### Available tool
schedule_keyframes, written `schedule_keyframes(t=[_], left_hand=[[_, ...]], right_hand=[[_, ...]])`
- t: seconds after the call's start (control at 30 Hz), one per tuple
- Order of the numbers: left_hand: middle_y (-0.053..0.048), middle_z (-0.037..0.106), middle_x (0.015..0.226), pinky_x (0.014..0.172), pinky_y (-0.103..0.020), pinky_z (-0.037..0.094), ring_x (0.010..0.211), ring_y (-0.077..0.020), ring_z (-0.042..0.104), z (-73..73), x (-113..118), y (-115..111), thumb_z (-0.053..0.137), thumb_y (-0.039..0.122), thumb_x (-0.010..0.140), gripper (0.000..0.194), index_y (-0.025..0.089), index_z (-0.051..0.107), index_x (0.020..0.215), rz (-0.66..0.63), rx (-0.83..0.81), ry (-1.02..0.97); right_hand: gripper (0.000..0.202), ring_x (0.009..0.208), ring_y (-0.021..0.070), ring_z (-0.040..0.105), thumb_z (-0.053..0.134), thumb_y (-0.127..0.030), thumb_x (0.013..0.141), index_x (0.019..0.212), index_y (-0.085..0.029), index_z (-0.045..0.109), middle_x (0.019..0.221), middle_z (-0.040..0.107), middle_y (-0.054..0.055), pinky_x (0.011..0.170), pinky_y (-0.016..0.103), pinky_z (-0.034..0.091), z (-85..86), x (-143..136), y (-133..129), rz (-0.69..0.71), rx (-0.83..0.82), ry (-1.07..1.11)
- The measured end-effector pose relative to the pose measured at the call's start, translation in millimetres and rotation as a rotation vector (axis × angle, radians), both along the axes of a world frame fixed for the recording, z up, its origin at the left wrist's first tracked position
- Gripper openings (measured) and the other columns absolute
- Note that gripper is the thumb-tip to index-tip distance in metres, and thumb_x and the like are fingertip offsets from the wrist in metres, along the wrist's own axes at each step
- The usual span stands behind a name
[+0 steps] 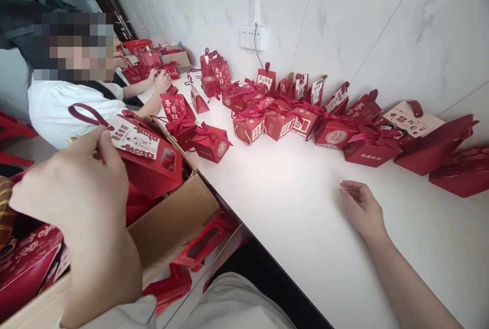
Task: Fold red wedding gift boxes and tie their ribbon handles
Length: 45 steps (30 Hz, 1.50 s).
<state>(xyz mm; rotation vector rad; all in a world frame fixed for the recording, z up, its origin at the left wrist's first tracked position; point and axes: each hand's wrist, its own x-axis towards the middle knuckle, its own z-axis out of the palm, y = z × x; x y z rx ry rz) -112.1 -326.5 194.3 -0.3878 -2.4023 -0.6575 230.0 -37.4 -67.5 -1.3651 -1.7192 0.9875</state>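
Note:
My left hand (pixel 84 181) pinches a red gift box (pixel 153 168) near its ribbon loop and holds it over an open cardboard carton (pixel 175 217). The box has a white printed panel and a small window with red contents. On the white table (pixel 267 207), at the right, rests my right hand (pixel 361 212), its fingers curled; whether anything is between them I cannot make out. Nearest to it, along the wall, stand a red box with a pink bow (pixel 370 151) and other red boxes.
Several red boxes line the wall side of the table, with two bowed boxes (pixel 212 143) near the carton. At the far left a person in white (pixel 61 107) handles a small red box. A red stool (pixel 202 245) is below the table edge.

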Motion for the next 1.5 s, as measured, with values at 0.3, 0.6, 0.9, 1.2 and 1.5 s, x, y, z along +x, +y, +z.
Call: schedule_keyframes(t=[0.3, 0.6, 0.9, 1.2, 1.5], left_hand=[[-0.008, 0.067, 0.082, 0.064, -0.033, 0.042, 0.088, -0.0272, 0.066, -18.9, -16.9, 5.0, 0.045, 0.028, 0.087, 0.035, 0.021, 0.072, 0.108, -0.107, -0.159, 0.403], [-0.012, 0.068, 0.093, 0.065, -0.036, 0.048, 0.090, -0.0303, 0.066, -24.8, -24.2, 18.9, 0.030, 0.035, 0.094, 0.045, 0.019, 0.068, 0.113, -0.038, -0.240, 0.432], [-0.010, 0.067, 0.076, 0.057, -0.041, 0.048, 0.071, -0.0358, 0.064, -29.7, -9.4, 15.3, 0.040, 0.053, 0.085, 0.040, 0.031, 0.066, 0.106, 0.086, -0.667, -0.063], [-0.010, 0.059, 0.120, 0.097, -0.043, 0.048, 0.111, -0.0277, 0.059, -21.9, 18.1, 91.1, 0.055, 0.057, 0.082, 0.050, 0.026, 0.060, 0.120, -0.512, -0.109, -0.036], [-0.032, -0.002, 0.157, 0.106, -0.074, 0.008, 0.143, -0.0510, -0.004, -75.0, -113.2, 207.8, 0.053, 0.053, 0.083, 0.084, -0.002, 0.031, 0.142, -0.069, -0.145, -0.581]], right_hand=[[0.029, 0.102, 0.0239, 0.061, 0.059, -0.042, 0.081, 0.106, -0.027, 0.060, 0.113, 0.066, 0.004, 0.093, 0.041, 0.046, -0.6, -4.6, 2.6, 0.018, 0.006, -0.003], [0.029, 0.101, 0.0219, 0.059, 0.056, -0.043, 0.082, 0.106, -0.027, 0.059, 0.113, 0.064, 0.003, 0.094, 0.040, 0.045, -0.7, -6.2, 4.2, 0.051, 0.017, 0.016], [0.026, 0.102, 0.0217, 0.059, 0.054, -0.040, 0.083, 0.105, -0.027, 0.057, 0.114, 0.063, 0.003, 0.091, 0.038, 0.046, 0.2, -10.2, 4.9, 0.076, 0.021, 0.020], [0.026, 0.101, 0.0214, 0.060, 0.052, -0.037, 0.083, 0.106, -0.025, 0.056, 0.113, 0.062, 0.005, 0.091, 0.038, 0.046, -3.4, -12.6, 9.2, 0.105, 0.057, 0.066], [0.024, 0.096, 0.0220, 0.063, 0.050, -0.035, 0.082, 0.103, -0.024, 0.055, 0.110, 0.064, 0.006, 0.089, 0.039, 0.048, 3.9, -19.7, 12.6, 0.120, 0.102, 0.099]])
